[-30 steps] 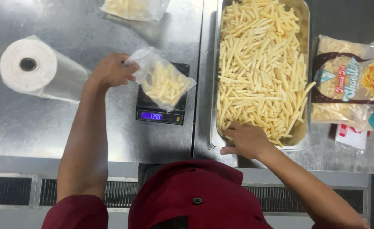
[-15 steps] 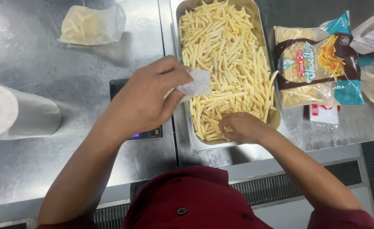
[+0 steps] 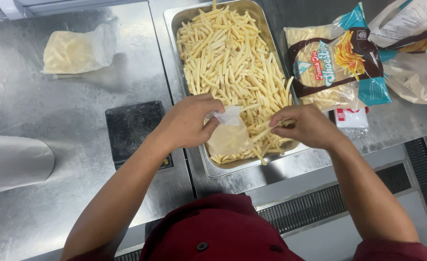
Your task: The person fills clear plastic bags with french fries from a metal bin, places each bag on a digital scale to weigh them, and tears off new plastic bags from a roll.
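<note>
A steel tray full of raw fries stands on the steel counter. My left hand holds a small clear plastic bag of fries over the tray's near end. My right hand pinches a few fries at the bag's mouth. A black scale lies left of the tray with nothing on it.
A filled bag of fries lies at the back left. A roll of clear bags sits at the left edge. Printed fry packets and other packaging lie right of the tray.
My left hand carried the small bag from the scale to over the tray. My right hand lifted fries from the tray and brought them to the bag's opening.
</note>
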